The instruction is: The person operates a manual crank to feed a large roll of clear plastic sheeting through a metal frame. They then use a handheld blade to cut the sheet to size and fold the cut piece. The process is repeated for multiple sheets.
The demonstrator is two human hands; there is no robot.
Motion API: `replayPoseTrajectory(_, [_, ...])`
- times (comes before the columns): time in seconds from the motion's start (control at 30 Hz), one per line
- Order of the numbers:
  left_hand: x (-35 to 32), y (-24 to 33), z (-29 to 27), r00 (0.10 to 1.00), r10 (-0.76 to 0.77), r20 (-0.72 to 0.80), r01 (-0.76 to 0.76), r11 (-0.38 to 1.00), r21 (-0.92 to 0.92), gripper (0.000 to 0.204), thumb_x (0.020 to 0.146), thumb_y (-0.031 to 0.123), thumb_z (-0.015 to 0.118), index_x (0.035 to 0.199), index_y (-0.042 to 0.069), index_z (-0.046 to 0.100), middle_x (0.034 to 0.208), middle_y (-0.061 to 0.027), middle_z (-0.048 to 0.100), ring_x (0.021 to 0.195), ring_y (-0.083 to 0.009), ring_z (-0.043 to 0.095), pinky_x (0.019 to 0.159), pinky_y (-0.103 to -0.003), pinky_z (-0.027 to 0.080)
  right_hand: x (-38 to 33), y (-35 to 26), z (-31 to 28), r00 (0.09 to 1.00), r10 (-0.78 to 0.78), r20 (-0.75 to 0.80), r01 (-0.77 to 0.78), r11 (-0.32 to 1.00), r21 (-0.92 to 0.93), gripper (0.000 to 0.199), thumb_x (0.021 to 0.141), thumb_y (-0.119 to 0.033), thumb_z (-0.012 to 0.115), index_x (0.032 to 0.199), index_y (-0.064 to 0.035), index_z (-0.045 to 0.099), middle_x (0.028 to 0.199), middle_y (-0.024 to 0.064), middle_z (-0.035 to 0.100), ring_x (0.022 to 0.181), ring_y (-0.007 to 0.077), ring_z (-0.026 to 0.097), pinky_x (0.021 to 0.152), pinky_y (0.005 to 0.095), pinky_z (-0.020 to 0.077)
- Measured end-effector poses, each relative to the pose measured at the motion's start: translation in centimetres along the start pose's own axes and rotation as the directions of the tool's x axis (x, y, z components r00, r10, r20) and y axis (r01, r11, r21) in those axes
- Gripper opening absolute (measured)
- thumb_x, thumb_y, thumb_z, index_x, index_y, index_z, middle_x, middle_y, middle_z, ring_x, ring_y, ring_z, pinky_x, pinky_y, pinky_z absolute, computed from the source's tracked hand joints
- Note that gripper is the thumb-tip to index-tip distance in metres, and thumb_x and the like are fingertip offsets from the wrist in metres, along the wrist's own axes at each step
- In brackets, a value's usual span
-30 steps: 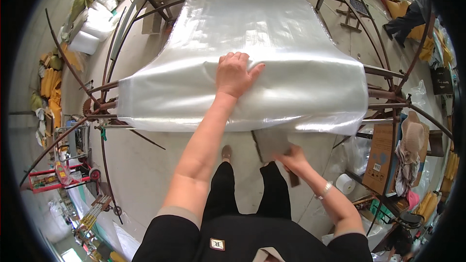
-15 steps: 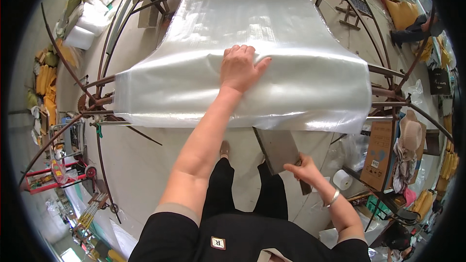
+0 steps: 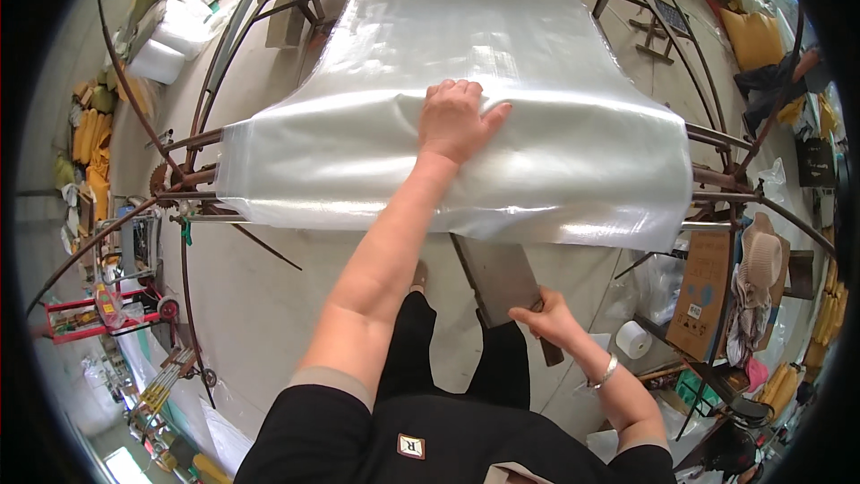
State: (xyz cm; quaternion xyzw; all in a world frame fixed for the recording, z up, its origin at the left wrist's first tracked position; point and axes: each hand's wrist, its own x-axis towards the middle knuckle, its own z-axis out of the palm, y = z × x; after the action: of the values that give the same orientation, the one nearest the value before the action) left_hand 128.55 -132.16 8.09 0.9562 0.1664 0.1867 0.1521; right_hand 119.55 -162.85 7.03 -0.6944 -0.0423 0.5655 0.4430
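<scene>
Clear plastic film (image 3: pixel 358 157) lies in layers over a metal frame, its loose near edge hanging down in front of me. My left hand (image 3: pixel 455 121) presses palm down on the film near its middle, fingers stretched out and thumb apart, with small creases around it. In my right hand (image 3: pixel 551 316) is a large cleaver (image 3: pixel 498 278) with a broad rectangular grey blade and a dark handle. The blade slants up and to the left, its far end at the film's lower edge. Whether its tip goes under the film is hard to tell.
Curved rusty bars (image 3: pixel 125 85) stick out at both sides of the frame. A cardboard box (image 3: pixel 701 291), a straw hat (image 3: pixel 760 249) and a white roll (image 3: pixel 633 339) are at the right. To the left stands a red cart (image 3: pixel 98 314). Another person (image 3: pixel 761 94) shows at the far right.
The cleaver and my right hand have shifted slightly left. My left hand stays pressed on the film while the whole view has moved a little.
</scene>
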Motion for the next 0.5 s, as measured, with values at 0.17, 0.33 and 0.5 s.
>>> replayPoseTrajectory(0.17, [0.5,0.6,-0.1,1.0,0.003,0.025,-0.003,1.0,0.027,0.045,0.083,0.048,0.058,0.089,0.003,0.064,0.089,-0.0095,0.065,0.092,-0.0249,0.058,0.089,-0.036,0.04,6.3,-3.3,2.9,0.989,-0.134,0.055,0.137,0.989,-0.055,0.029,0.08,-0.016,0.069,0.097,0.0042,0.058,0.061,0.0014,0.053,0.044,0.0091,0.046,0.041,0.0267,0.039])
replayPoseTrajectory(0.33, [0.3,-0.1,0.2,1.0,0.026,0.001,-0.026,1.0,-0.004,0.045,0.083,0.047,0.058,0.088,0.003,0.063,0.088,-0.0093,0.065,0.092,-0.0243,0.057,0.089,-0.036,0.04,6.7,-3.8,5.4,0.986,-0.167,0.022,0.167,0.986,0.008,0.026,0.081,-0.016,0.068,0.093,0.0029,0.057,0.063,0.0026,0.055,0.047,0.0097,0.048,0.043,0.0276,0.0401])
replayPoseTrajectory(0.5, [0.0,-0.2,-0.4,0.998,-0.025,0.05,0.026,1.0,-0.011,0.047,0.083,0.049,0.057,0.089,0.003,0.063,0.089,-0.0096,0.064,0.094,-0.0239,0.056,0.09,-0.036,0.04,2.9,-1.0,5.1,0.995,-0.096,0.029,0.097,0.995,-0.012,0.026,0.08,-0.016,0.069,0.091,0.004,0.057,0.065,0.0055,0.059,0.047,0.0109,0.051,0.043,0.0294,0.0404])
